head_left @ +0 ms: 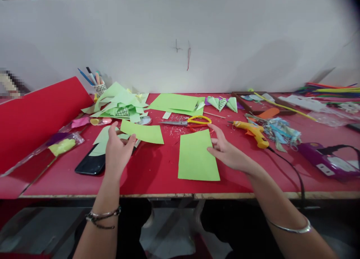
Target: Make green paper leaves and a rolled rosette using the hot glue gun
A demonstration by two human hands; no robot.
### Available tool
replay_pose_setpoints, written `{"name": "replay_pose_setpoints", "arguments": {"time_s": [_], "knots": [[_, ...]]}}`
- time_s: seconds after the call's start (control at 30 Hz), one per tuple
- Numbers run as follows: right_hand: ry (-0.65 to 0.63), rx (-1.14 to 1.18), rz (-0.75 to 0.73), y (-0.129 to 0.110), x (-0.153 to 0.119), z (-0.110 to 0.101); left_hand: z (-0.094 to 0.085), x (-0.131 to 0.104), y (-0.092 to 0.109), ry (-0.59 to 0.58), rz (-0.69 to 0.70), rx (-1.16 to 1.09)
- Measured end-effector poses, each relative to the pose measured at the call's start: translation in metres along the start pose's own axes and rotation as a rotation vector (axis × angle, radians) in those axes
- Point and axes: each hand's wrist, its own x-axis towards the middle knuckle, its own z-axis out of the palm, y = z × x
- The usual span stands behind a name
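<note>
Between the thumb and fingers of my left hand [119,148] is a small rectangular piece of light green paper [147,133], raised above the table and slightly curved. My right hand [225,150] grips the right edge of a larger green paper sheet [197,159], thumb over its face and index finger stretched past its top. Yellow-handled scissors [180,122] lie beyond both papers, blades pointing left, amid small paper scraps. A dark phone [90,165] rests beside my left hand, partly under pale green paper. To the right of my right hand lies a yellow glue gun [253,133].
A heap of green paper offcuts [118,101], a pen cup [99,88] and a red board [42,116] are at left. Behind lie green sheets [171,102] and small paper cones [222,103]. A tassel bundle [281,131] and purple power strip [326,161] are at right.
</note>
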Motion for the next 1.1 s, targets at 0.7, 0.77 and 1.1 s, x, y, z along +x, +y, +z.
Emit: {"name": "replay_pose_setpoints", "arguments": {"time_s": [0.7, 0.77, 1.1], "knots": [[0.03, -0.49, -0.16, -0.014, -0.019, -0.013, 0.031, -0.04, 0.027, -0.986, 0.721, 0.341], [-0.01, -0.485, -0.192, -0.019, -0.021, -0.013, 0.032, -0.04, 0.028, -0.993, 0.704, 0.325], [-0.384, -0.344, -0.149, -0.012, -0.018, -0.016, 0.033, -0.048, 0.04, -0.931, 0.7, 0.184]]}}
